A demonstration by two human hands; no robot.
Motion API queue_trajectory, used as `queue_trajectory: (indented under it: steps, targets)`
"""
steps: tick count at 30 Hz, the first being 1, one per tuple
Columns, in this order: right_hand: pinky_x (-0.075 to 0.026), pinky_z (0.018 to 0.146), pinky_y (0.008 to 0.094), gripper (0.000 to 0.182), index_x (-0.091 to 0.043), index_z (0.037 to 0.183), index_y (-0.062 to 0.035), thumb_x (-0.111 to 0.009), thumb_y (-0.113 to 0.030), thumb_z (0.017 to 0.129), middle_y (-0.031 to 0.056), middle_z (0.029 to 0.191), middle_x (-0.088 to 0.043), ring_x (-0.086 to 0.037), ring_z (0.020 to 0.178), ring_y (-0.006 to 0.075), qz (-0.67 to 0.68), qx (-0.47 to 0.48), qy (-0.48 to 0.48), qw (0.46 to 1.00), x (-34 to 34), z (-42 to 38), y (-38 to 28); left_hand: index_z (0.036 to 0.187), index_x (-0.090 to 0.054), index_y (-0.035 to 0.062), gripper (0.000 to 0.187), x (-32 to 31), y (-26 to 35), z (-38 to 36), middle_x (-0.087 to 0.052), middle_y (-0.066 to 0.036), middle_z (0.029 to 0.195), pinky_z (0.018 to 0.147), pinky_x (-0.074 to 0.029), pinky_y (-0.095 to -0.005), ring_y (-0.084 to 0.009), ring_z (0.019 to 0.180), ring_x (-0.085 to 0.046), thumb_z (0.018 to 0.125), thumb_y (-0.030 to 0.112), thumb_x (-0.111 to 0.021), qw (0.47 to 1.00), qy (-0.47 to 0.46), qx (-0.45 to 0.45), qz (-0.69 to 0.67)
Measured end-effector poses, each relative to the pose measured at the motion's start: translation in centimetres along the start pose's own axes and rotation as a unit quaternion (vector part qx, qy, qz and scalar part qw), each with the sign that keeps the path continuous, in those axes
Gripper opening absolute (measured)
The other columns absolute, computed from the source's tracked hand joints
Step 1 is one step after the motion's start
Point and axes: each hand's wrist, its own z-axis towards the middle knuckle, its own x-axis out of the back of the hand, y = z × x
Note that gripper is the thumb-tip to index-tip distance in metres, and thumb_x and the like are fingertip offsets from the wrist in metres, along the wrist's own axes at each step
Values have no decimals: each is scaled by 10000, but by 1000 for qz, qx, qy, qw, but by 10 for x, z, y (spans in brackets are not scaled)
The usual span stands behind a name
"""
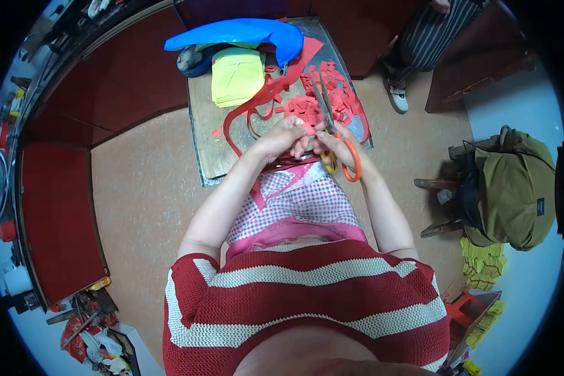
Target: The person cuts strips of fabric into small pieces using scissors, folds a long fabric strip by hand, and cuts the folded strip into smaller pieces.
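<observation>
Scissors with an orange and a yellow handle (352, 164) are in my right hand (339, 147). Their blades (323, 100) point away from me over the table and stand slightly apart. My left hand (284, 139) is closed, pinching a small red piece (308, 128) close to the right fingertips. Just beyond both hands lies a loose pile of small cut red pieces (338, 94). Left of the pile, long red strips (235, 122) curl over the table and run down toward my lap. What the strips are made of cannot be told.
On the low table (208, 147) are a stack of yellow sheets (237, 78), a blue bag (244, 31) and a dark round container (194, 61). A person in striped trousers (435, 37) stands at the upper right. An olive backpack (514, 188) rests on a stool to the right.
</observation>
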Motion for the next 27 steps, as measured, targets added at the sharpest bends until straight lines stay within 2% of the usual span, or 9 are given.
queue_trajectory:
  steps: [1, 3, 8, 14, 16, 17, 19, 20, 27]
  targets:
    - [-445, 517, 227, 211, -506, 1061, -54, -569, -161, 890, 15, 774, -561, -564, 662, 96, -1, 3, 2, 1000, 2, 4, 3, 889, -447, 46, 112, -7, 3, -3, -586, -56, 650, 415, -411, -213, -128, 477, -564, 948, 141, -460, 999, 14, 6, 47]
    - [-448, 556, 225, 238, -500, 1070, -41, -586, -76, 850, 15, 767, -554, -554, 660, 88, -108, 115, 44, 986, 0, 11, 7, 922, -450, 36, 99, -16, 4, -10, -604, -75, 684, 425, -418, -210, -134, 501, -586, 943, 132, -463, 998, 24, -7, 63]
    - [-450, 566, 242, 292, -502, 1066, -24, -600, -38, 792, 15, 747, -556, -543, 641, 91, -60, 123, 90, 987, -7, 2, -3, 985, -480, -5, 133, -14, 9, -19, -639, -119, 771, 456, -448, -204, -151, 553, -627, 938, 120, -478, 999, 24, 4, 40]
    - [-441, 578, 226, 292, -492, 1058, -23, -620, -199, 862, 25, 819, -547, -537, 681, 68, -44, 44, 39, 997, -2, -20, 3, 947, -515, -10, 136, -9, 11, -20, -637, -115, 760, 444, -471, -214, -171, 548, -640, 935, 121, -481, 996, 92, -19, 0]
    - [-462, 649, 250, 438, -472, 1095, 4, -619, -343, 869, 45, 851, -553, -548, 759, 100, -59, 47, -25, 997, 4, -29, 23, 949, -517, -12, 139, -5, 9, -20, -636, -112, 752, 435, -472, -218, -172, 545, -643, 934, 120, -476, 992, 114, -30, -36]
    - [-462, 649, 250, 438, -472, 1095, 4, -619, -343, 869, 45, 851, -553, -548, 759, 100, -60, 44, -29, 997, 6, -31, 35, 948, -516, -14, 141, -5, 8, -19, -636, -114, 752, 437, -475, -219, -175, 547, -644, 935, 120, -474, 992, 120, -30, -39]
    - [-464, 750, 286, 590, -445, 1149, 35, -614, -444, 850, 89, 926, -559, -546, 865, 150, -140, 84, -54, 985, 0, -38, 42, 947, -513, -18, 146, -4, 5, -15, -636, -117, 753, 439, -479, -221, -181, 549, -646, 937, 121, -469, 990, 129, -26, -43]
    - [-451, 811, 308, 705, -427, 1182, 51, -604, -530, 824, 125, 1007, -551, -535, 924, 186, -140, 50, -61, 987, 0, -44, 40, 962, -515, -26, 155, -4, 3, -14, -635, -121, 757, 440, -480, -222, -178, 545, -643, 936, 119, -468, 991, 125, -28, -29]
    - [-453, 784, 321, 614, -474, 1170, 7, -584, -504, 847, 119, 961, -578, -549, 879, 176, -213, 54, -42, 975, -6, -29, 38, 920, -519, -9, 129, -18, 11, -17, -630, -112, 729, 440, -478, -208, -171, 539, -641, 932, 114, -482, 991, 129, -5, 42]
